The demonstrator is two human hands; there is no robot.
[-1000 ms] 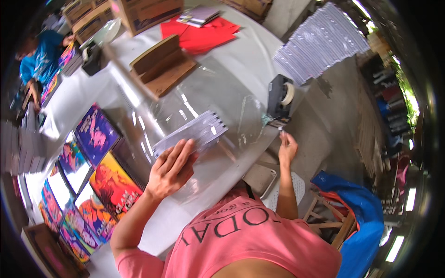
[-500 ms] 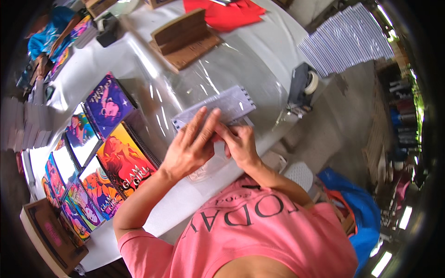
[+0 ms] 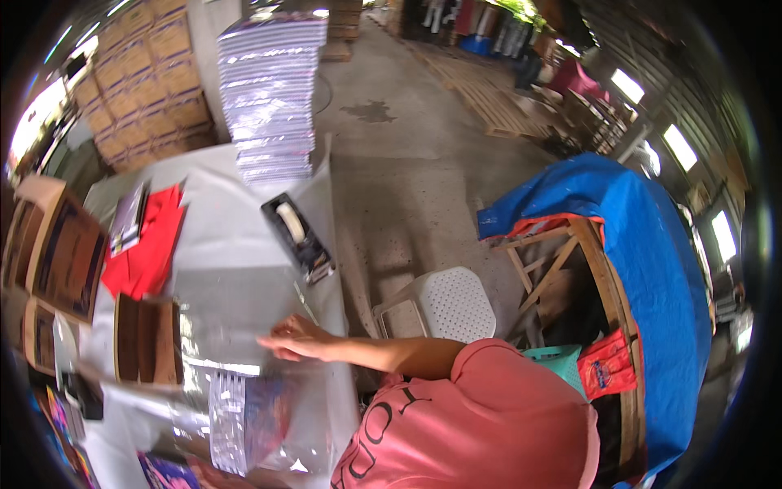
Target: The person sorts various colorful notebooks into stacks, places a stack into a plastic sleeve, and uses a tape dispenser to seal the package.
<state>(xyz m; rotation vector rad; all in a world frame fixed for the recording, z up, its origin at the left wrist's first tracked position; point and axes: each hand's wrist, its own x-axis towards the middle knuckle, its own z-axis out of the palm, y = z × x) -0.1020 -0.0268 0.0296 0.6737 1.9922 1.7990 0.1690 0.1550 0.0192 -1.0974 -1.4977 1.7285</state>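
My right hand (image 3: 296,338) reaches leftward over the table, its forearm level and the index finger stretched out. The other fingers are partly bent, and nothing shows in them. Below it lies clear plastic film (image 3: 236,306) on the white-covered table (image 3: 220,212). Close by, a stack of spiral notebooks (image 3: 232,420) rests on the table with shiny clear plastic about it. The notebooks' pale page edges and spiral bindings face left. My left hand is out of view. A black tape dispenser (image 3: 295,236) with a pale roll stands beyond my right hand, near the table's right edge.
An open brown box (image 3: 147,338) stands left of the film, with red sheets (image 3: 151,244) behind it. A tall plastic-wrapped stack (image 3: 270,98) rises at the far edge. Right of the table are a white stool (image 3: 458,306) and a blue tarp (image 3: 627,228) over a wooden frame.
My view has swung to the right. My right hand has come away from the notebook stack and stretches over the film. My left hand has left the picture.
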